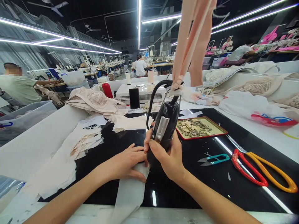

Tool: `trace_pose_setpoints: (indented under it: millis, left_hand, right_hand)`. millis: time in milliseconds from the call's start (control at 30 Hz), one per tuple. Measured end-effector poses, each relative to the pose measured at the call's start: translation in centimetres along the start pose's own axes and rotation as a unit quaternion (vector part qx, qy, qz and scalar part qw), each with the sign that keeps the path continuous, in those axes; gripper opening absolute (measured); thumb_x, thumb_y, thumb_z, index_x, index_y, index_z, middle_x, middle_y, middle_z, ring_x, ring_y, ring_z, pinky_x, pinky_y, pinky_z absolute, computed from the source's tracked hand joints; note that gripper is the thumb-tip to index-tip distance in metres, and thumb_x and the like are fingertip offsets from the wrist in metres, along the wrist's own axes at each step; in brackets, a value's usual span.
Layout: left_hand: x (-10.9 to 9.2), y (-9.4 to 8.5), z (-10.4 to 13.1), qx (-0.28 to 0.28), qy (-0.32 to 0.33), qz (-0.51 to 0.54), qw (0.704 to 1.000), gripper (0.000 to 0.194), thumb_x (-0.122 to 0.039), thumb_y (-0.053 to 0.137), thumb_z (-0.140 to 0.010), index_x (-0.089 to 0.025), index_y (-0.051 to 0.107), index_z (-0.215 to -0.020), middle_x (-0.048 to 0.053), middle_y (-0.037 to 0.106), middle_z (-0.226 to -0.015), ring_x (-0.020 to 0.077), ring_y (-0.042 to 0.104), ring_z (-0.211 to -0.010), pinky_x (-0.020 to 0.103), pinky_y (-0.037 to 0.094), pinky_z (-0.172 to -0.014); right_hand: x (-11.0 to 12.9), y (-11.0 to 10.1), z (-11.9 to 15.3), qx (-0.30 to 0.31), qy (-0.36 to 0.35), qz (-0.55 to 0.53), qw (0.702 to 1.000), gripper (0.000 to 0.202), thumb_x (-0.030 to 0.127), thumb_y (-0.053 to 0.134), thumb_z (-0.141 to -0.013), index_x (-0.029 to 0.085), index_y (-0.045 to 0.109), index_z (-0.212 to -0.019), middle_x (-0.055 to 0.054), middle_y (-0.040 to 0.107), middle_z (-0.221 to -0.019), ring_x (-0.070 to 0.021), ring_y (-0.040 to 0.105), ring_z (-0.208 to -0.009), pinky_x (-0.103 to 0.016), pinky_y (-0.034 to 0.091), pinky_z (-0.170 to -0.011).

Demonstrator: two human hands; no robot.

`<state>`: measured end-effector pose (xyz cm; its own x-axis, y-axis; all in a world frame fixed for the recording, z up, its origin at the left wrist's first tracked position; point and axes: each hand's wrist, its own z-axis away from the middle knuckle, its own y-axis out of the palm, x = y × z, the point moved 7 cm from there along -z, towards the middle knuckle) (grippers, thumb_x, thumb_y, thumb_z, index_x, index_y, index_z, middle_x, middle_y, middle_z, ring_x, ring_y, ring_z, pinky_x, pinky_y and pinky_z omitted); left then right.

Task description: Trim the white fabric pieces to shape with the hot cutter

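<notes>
Both busy: right grip (pixel 169 152) wrapped round black corded tool (pixel 168 116), left grip (pixel 130 161) spread on pale strip (pixel 130 193) at tool's 7 o'clock; likely trimming, next needs strip flat

A glossy black, rounded handheld tool (pixel 172 119) with a shiny metal plate (pixel 162 128) contrasts with a matt, translucent white strip (pixel 130 193) and a mirror-smooth black tabletop (pixel 177 193). At right, large scissors (pixel 236 155) combine polished metal blades with sleek red and orange handles. Far left, heaped beige cloth garments (pixel 93 98) show rough, lacy texture; far right, a thin white plastic bag (pixel 247 104) looks crinkled.
</notes>
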<state>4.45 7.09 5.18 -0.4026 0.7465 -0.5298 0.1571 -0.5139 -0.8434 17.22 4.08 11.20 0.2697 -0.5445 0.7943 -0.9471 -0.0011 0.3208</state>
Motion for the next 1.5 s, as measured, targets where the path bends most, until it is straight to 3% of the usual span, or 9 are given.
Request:
trace_pose_setpoints:
  millis: [233, 400, 700, 867, 1133, 1233, 1333, 1400, 1500]
  left_hand:
    - [0.2, 0.1, -0.1, 0.017, -0.006, 0.001, 1.0, 0.041, -0.033, 0.092, -0.086, -0.024, 0.073, -0.121, 0.011, 0.064, -0.146, 0.039, 0.031, -0.162, 0.073, 0.02, -0.131]
    - [0.4, 0.2, -0.1, 0.018, -0.005, -0.001, 1.0, 0.045, -0.038, 0.093, -0.084, -0.024, 0.074, -0.122, 0.013, 0.062, -0.149, 0.0406, 0.042, -0.155, 0.075, 0.018, -0.13]
    - [0.3, 0.2, -0.2, 0.008, 0.019, -0.01, 1.0, 0.066, -0.044, 0.099, -0.076, -0.023, 0.069, -0.131, 0.015, 0.063, -0.146, 0.0402, 0.05, -0.147, 0.071, 0.029, -0.128]
    - [-0.2, 0.1, -0.2, 0.011, 0.028, -0.015, 0.999, 0.079, -0.04, 0.099, -0.077, -0.027, 0.061, -0.145, 0.014, 0.06, -0.152, 0.038, 0.046, -0.152, 0.07, 0.018, -0.132]
    - [-0.4, -0.1, 0.2, -0.009, 0.04, -0.019, 0.999, 0.083, -0.04, 0.099, -0.076, -0.023, 0.06, -0.146, 0.014, 0.059, -0.154, 0.0374, 0.047, -0.151, 0.067, 0.028, -0.13]
    - [-0.9, -0.5, 2.0, -0.091, 0.018, -0.047, 0.995, 0.064, -0.038, 0.096, -0.081, -0.021, 0.065, -0.134, 0.012, 0.064, -0.145, 0.0328, 0.055, -0.142, 0.053, 0.043, -0.124]
    - [-1.7, -0.2, 4.3, -0.172, -0.052, -0.106, 0.978, 0.024, -0.029, 0.081, -0.097, -0.019, 0.069, -0.116, 0.007, 0.071, -0.119, 0.0253, 0.068, -0.109, 0.039, 0.059, -0.097]
    - [-2.6, 1.0, 5.3, -0.172, -0.078, -0.148, 0.971, 0.006, -0.021, 0.07, -0.103, -0.019, 0.068, -0.109, 0.004, 0.07, -0.105, 0.0233, 0.068, -0.095, 0.037, 0.061, -0.086]
    - [-3.5, 2.9, 5.8, -0.151, -0.079, -0.2, 0.965, 0.01, -0.011, 0.064, -0.102, -0.018, 0.068, -0.109, 0.005, 0.07, -0.103, 0.025, 0.069, -0.094, 0.04, 0.062, -0.086]
  right_hand:
    - [0.5, 0.0, 0.3, -0.003, 0.0, -0.025, 1.0, 0.03, 0.038, 0.081, -0.09, 0.028, 0.059, -0.108, 0.004, 0.067, -0.086, -0.0148, 0.064, -0.069, -0.033, 0.059, -0.069]
    - [0.1, 0.4, 0.8, 0.011, 0.009, -0.039, 0.999, 0.031, 0.043, 0.081, -0.091, 0.027, 0.059, -0.106, 0.002, 0.067, -0.086, -0.0154, 0.064, -0.07, -0.034, 0.059, -0.067]
    - [0.1, 0.4, 0.8, -0.002, 0.015, -0.01, 1.0, 0.03, 0.038, 0.079, -0.09, 0.029, 0.06, -0.111, 0.002, 0.068, -0.088, -0.0176, 0.065, -0.073, -0.036, 0.06, -0.071]
    - [0.2, 0.6, 1.2, -0.002, 0.012, -0.009, 1.0, 0.036, 0.041, 0.081, -0.088, 0.028, 0.059, -0.115, 0.001, 0.07, -0.09, -0.0191, 0.068, -0.076, -0.039, 0.061, -0.076]
    - [0.1, 0.6, 1.2, -0.007, 0.011, 0.016, 1.0, 0.028, 0.036, 0.078, -0.089, 0.027, 0.061, -0.109, 0.0, 0.071, -0.089, -0.0191, 0.069, -0.078, -0.04, 0.062, -0.078]
    - [0.8, 0.4, 0.9, -0.009, 0.006, -0.003, 1.0, 0.032, 0.038, 0.081, -0.088, 0.027, 0.059, -0.109, 0.001, 0.069, -0.086, -0.0173, 0.066, -0.069, -0.035, 0.061, -0.066]
    - [1.1, 0.1, 0.6, -0.008, 0.004, -0.027, 1.0, 0.034, 0.038, 0.083, -0.089, 0.028, 0.058, -0.109, 0.003, 0.067, -0.084, -0.0147, 0.063, -0.061, -0.03, 0.057, -0.056]
    - [1.0, -0.2, 0.5, -0.007, 0.003, -0.033, 0.999, 0.034, 0.039, 0.083, -0.09, 0.029, 0.058, -0.111, 0.004, 0.066, -0.085, -0.0141, 0.063, -0.061, -0.03, 0.056, -0.055]
    - [0.8, -0.4, 0.5, -0.006, 0.001, -0.023, 1.0, 0.033, 0.039, 0.081, -0.092, 0.03, 0.059, -0.114, 0.004, 0.066, -0.086, -0.0147, 0.063, -0.063, -0.031, 0.057, -0.058]
